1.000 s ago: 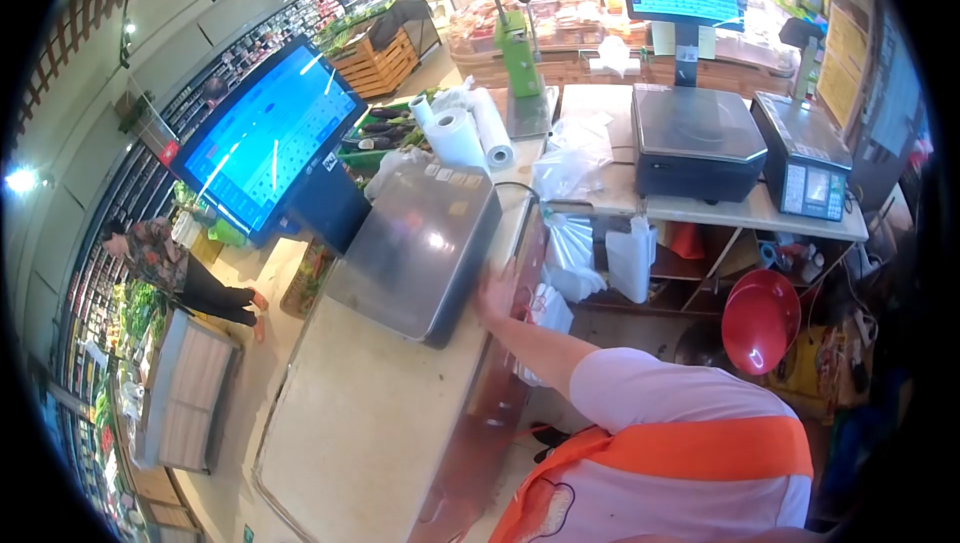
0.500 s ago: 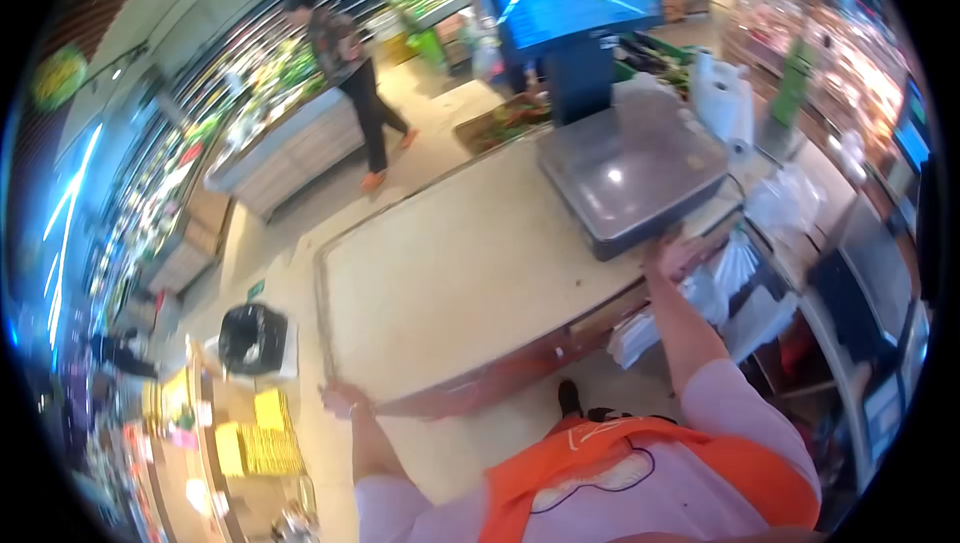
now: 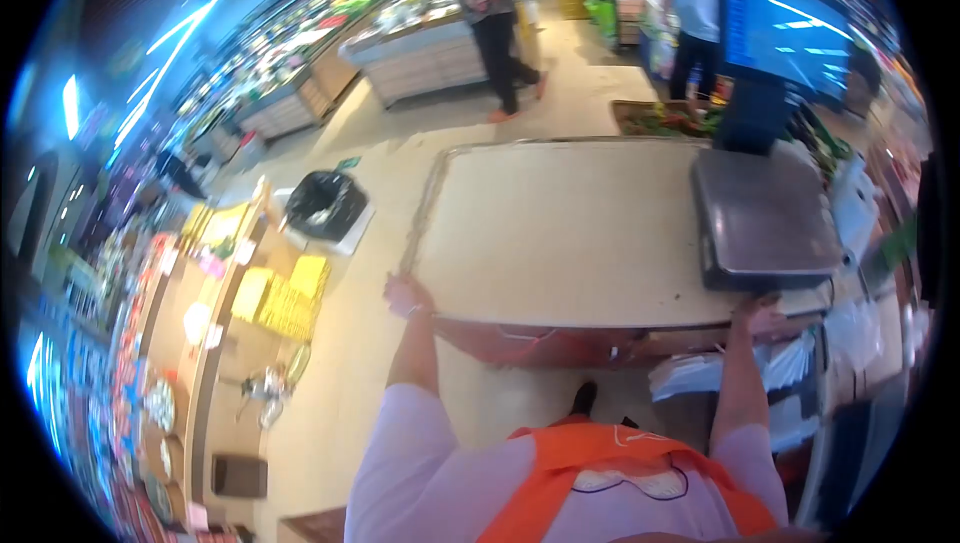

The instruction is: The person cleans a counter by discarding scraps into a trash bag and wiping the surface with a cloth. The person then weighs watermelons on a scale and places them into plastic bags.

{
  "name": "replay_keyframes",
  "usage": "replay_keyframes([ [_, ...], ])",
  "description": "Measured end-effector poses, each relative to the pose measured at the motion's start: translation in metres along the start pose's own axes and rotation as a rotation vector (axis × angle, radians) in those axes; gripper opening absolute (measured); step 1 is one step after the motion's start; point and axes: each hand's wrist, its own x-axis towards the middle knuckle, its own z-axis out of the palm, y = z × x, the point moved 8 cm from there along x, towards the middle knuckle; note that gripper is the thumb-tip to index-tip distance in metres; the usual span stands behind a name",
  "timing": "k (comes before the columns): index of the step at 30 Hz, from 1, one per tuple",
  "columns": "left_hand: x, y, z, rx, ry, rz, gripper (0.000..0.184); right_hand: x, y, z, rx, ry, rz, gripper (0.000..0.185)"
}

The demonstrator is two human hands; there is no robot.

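My left hand (image 3: 407, 295) rests at the near left corner of the pale counter (image 3: 560, 233), its fingers apart and nothing held. At the counter's front edge on the right, my right hand (image 3: 757, 315) touches the edge just below the metal scale (image 3: 768, 223); its fingers are blurred, and whether they are spread or curled is unclear. A blue-lit monitor (image 3: 785, 28) stands behind the scale. White plastic bags (image 3: 790, 361) hang below the counter beside my right hand.
A bin with a black liner (image 3: 326, 205) stands left of the counter. Shelves with yellow packs (image 3: 280, 301) are at the left. One person (image 3: 490, 23) stands beyond the counter, another (image 3: 690, 3) near the monitor. A produce crate (image 3: 665, 120) adjoins the counter's far edge.
The view has swung left, so the counter and scale sit further right. My left hand, out of view at first, now shows at the counter corner. Another person has come into view near the monitor.
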Motion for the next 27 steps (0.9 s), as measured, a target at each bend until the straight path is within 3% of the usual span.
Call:
replay_keyframes([
  [2,0.001,-0.004,0.006,-0.033,-0.043,0.002,0.041,0.018,0.002,0.032,-0.018,-0.071,-0.032,0.07],
  [4,0.0,-0.001,-0.001,-0.021,-0.09,-0.054,0.042,0.063,0.012,0.106,0.028,0.154,0.004,0.071],
  [6,0.0,-0.001,-0.002,0.019,-0.046,-0.016,0.044,0.053,-0.002,0.095,-0.165,0.345,-0.178,0.067],
  [7,0.0,-0.003,-0.001,0.016,-0.03,-0.013,0.044,0.054,0.006,0.089,0.033,0.298,-0.138,0.062],
  [9,0.001,-0.005,0.004,0.006,-0.006,0.002,0.044,0.041,0.006,0.063,0.088,0.186,-0.083,0.061],
  [11,0.002,-0.009,0.01,-0.023,0.009,0.006,0.045,0.014,-0.003,0.017,-0.034,0.134,-0.054,0.06],
  [17,-0.003,0.002,-0.002,-0.017,-0.023,-0.018,0.045,0.069,0.017,0.118,0.124,0.218,-0.141,0.067],
  [19,-0.004,0.0,-0.002,-0.029,-0.011,-0.015,0.047,0.06,0.017,0.105,0.015,0.324,-0.132,0.069],
  [23,-0.003,-0.005,0.001,-0.038,-0.03,-0.035,0.049,0.026,0.014,0.054,0.193,0.129,-0.024,0.052],
  [27,-0.005,0.0,-0.007,-0.029,-0.058,-0.051,0.048,0.012,0.015,0.032,0.303,0.058,0.116,0.057],
])
